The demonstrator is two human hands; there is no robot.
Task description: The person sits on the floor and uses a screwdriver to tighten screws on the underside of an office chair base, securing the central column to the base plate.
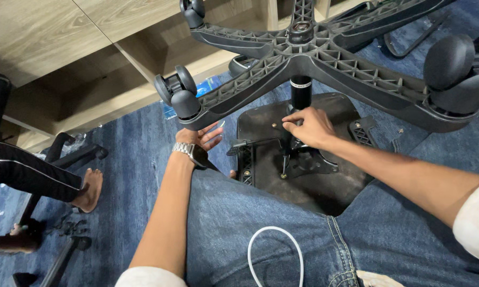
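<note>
Holding star base (324, 58) arm underneath with left hand (202, 139), grip apparently loose | right hand (309, 127) pinching mechanism (298, 154) beside gas cylinder (301, 91) | base seated on upturned seat (324, 186); casters (178, 93) fitted.

Even, soft indoor light falls from above me; nothing glares. My right hand (309, 127) is sharp and well lit, with dim shadow under the chair base (324, 58). The near casters (178, 93) bulge and soften towards the frame edges.

Left hand (203, 139) open, probably; right hand (311, 126) pinching, arms extended.
</note>
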